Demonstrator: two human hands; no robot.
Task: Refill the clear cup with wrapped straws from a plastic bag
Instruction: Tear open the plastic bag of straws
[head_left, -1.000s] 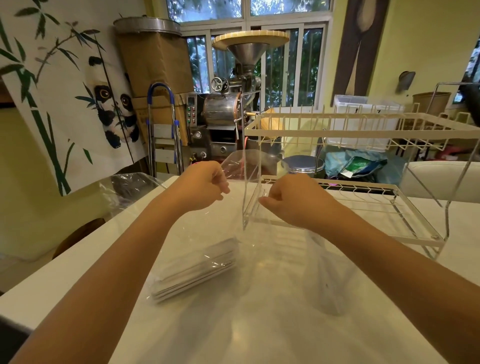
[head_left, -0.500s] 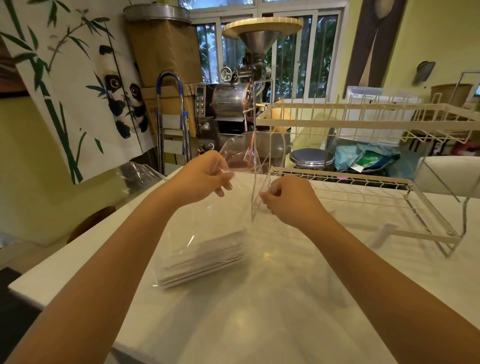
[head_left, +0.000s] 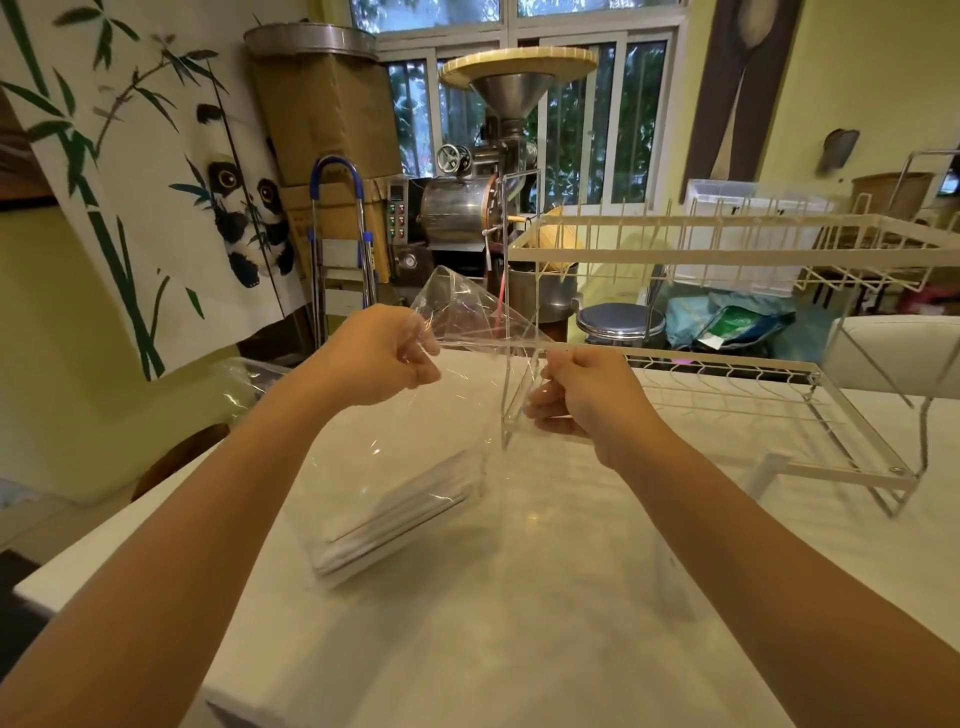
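A clear plastic bag (head_left: 415, 441) hangs between my hands, its bottom resting on the white table (head_left: 519, 623). A bundle of white wrapped straws (head_left: 405, 514) lies slanted in the bag's bottom. My left hand (head_left: 374, 358) pinches the bag's top edge on the left. My right hand (head_left: 582, 395) pinches the top edge on the right, so the film is taut between them. The clear cup (head_left: 511, 410), a tall square see-through container, stands on the table just behind the bag and partly behind my right hand.
A white two-tier wire rack (head_left: 727, 249) stands on the table to the right and behind. Another crumpled clear bag (head_left: 249, 379) lies at the table's far left edge. A metal machine with a funnel (head_left: 498, 208) stands beyond the table.
Both hands have kept hold of the bag's top and lifted it slightly. The film between them is stretched tighter, and the loose flap now stands up higher.
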